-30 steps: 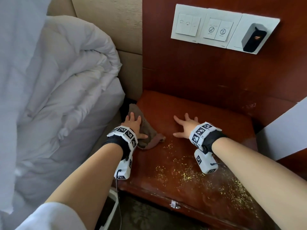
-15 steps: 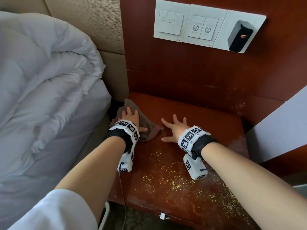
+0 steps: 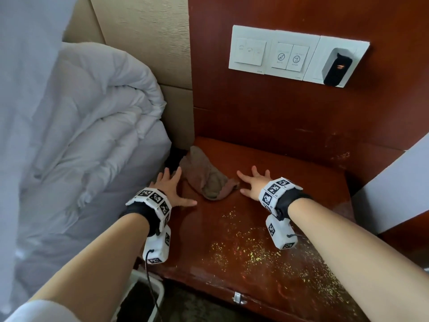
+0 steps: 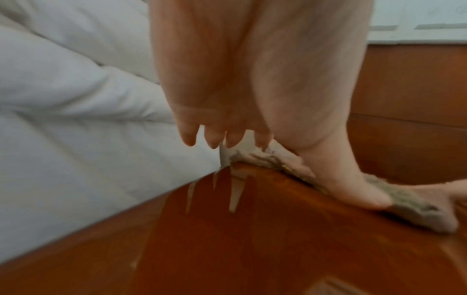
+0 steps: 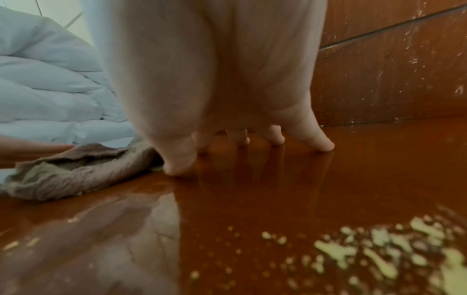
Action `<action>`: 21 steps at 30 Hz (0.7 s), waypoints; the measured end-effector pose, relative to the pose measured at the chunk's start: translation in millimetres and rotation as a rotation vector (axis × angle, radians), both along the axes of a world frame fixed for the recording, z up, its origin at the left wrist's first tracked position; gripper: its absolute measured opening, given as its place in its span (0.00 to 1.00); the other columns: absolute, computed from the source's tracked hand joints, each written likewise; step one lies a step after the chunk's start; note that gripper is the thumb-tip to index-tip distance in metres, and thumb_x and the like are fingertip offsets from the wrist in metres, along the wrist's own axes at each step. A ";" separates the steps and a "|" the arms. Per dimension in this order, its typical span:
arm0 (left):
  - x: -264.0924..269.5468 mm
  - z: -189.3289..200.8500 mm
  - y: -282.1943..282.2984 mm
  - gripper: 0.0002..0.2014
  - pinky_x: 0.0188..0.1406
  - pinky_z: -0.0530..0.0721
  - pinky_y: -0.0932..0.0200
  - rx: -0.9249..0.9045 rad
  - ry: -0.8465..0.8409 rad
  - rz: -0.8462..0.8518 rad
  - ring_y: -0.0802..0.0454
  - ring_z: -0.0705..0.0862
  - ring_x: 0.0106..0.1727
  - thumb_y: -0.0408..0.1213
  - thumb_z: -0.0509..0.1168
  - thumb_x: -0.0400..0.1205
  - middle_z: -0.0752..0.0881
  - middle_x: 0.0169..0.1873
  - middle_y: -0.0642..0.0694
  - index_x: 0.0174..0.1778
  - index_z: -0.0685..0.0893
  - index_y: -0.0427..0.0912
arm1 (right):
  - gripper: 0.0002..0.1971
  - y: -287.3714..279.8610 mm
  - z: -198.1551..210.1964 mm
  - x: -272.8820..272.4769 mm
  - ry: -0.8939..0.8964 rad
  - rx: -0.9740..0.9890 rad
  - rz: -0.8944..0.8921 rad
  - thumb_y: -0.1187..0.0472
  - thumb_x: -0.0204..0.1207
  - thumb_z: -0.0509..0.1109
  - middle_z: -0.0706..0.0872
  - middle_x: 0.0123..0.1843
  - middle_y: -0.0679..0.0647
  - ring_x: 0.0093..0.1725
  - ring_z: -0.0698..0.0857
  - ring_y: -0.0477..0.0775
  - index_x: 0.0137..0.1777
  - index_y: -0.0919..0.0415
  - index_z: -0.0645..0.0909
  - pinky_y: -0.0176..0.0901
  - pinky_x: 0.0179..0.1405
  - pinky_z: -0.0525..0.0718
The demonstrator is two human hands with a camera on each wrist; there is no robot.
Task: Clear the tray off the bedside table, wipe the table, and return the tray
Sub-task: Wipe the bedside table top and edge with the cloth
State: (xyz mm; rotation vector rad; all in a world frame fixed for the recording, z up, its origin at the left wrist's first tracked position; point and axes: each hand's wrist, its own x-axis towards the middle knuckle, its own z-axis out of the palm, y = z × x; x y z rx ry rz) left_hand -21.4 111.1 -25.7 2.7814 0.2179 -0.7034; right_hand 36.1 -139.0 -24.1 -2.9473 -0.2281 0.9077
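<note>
Brown cloth (image 3: pixel 207 180) crumpled at the back left of the bedside table (image 3: pixel 290 182). Left hand (image 3: pixel 170 190) just left of cloth, fingers spread wide, holding nothing. Right hand (image 3: pixel 254 183) just right of cloth, splayed flat on the wood; yellow crumbs (image 3: pixel 255 252) nearer the front edge.

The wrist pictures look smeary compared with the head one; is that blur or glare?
Mostly blur: left wrist view smears the hand and cloth; right wrist view blurs the crumbs; the glossy table mirrors fingers.
</note>
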 end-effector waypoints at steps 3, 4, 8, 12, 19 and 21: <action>-17.3 -7.5 17.3 0.62 0.83 0.49 0.40 0.021 0.024 0.058 0.38 0.40 0.84 0.65 0.71 0.67 0.37 0.83 0.38 0.82 0.33 0.50 | 0.29 10.2 5.1 -0.7 -0.080 0.040 -0.030 0.42 0.83 0.54 0.43 0.86 0.56 0.83 0.42 0.74 0.82 0.37 0.48 0.73 0.79 0.51; -20.5 -8.3 20.2 0.62 0.83 0.48 0.40 0.026 0.025 0.075 0.37 0.40 0.84 0.65 0.71 0.67 0.37 0.83 0.37 0.83 0.33 0.49 | 0.29 16.5 7.2 -2.1 -0.145 0.051 -0.007 0.43 0.83 0.54 0.45 0.86 0.55 0.83 0.44 0.71 0.82 0.37 0.49 0.76 0.78 0.49; -25.1 -8.9 22.0 0.62 0.82 0.46 0.39 0.040 0.015 0.099 0.39 0.39 0.84 0.67 0.70 0.67 0.36 0.83 0.37 0.83 0.34 0.47 | 0.29 61.6 16.9 -9.7 -0.312 0.147 0.214 0.45 0.84 0.55 0.45 0.86 0.52 0.85 0.44 0.62 0.82 0.38 0.49 0.70 0.80 0.47; -28.2 -12.4 21.6 0.62 0.82 0.45 0.40 0.038 0.023 0.133 0.39 0.39 0.84 0.67 0.69 0.67 0.37 0.83 0.37 0.83 0.35 0.45 | 0.31 102.2 14.5 -11.6 -0.258 0.140 0.334 0.52 0.84 0.58 0.42 0.86 0.53 0.85 0.42 0.63 0.83 0.39 0.48 0.62 0.83 0.47; -25.7 -13.4 26.9 0.64 0.82 0.45 0.37 0.005 0.040 0.184 0.39 0.39 0.84 0.68 0.70 0.64 0.36 0.83 0.39 0.83 0.34 0.46 | 0.35 101.4 -2.2 2.0 -0.065 0.026 0.369 0.47 0.83 0.59 0.40 0.86 0.53 0.85 0.45 0.64 0.83 0.40 0.43 0.57 0.83 0.55; -26.0 -12.8 26.4 0.64 0.82 0.45 0.37 0.010 0.042 0.180 0.39 0.39 0.84 0.68 0.71 0.65 0.36 0.83 0.39 0.83 0.34 0.46 | 0.35 96.2 -1.8 5.1 -0.062 0.016 0.356 0.47 0.82 0.60 0.40 0.86 0.52 0.85 0.45 0.63 0.83 0.40 0.43 0.57 0.83 0.56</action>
